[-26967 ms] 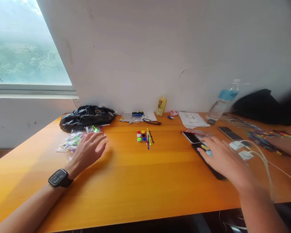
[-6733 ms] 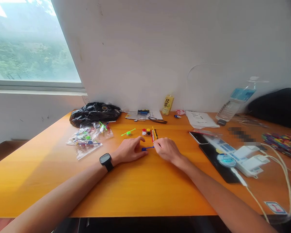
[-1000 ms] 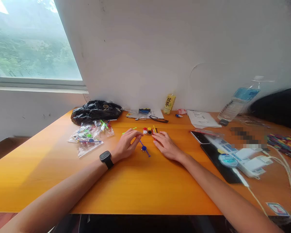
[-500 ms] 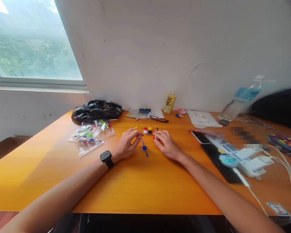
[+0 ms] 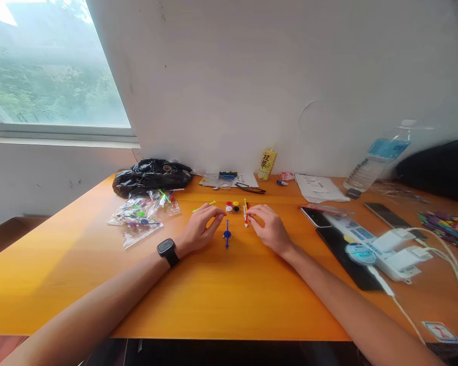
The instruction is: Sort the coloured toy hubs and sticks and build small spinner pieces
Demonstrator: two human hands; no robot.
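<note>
My left hand (image 5: 200, 227) rests on the orange table (image 5: 213, 290), fingers curled, its fingertips at the top end of a blue stick with a blue disc (image 5: 226, 234) that lies straight towards me. My right hand (image 5: 269, 227) is closed in a pinch on a thin red and white stick (image 5: 245, 217). Just beyond the hands sit a few small coloured discs (image 5: 232, 206) and more thin sticks. A green stick (image 5: 203, 206) lies past my left hand. A black watch (image 5: 168, 251) is on my left wrist.
Clear bags of coloured parts (image 5: 139, 216) and a black plastic bag (image 5: 150, 175) lie at the left. Phones (image 5: 316, 216), a power strip with chargers and cables (image 5: 389, 249), a water bottle (image 5: 376, 157), papers (image 5: 316, 187) and a yellow carton (image 5: 266, 163) crowd the right and back.
The blue stick with its disc has swung from slanted to pointing straight at me. My right hand has lifted a red and white stick off the pile.
</note>
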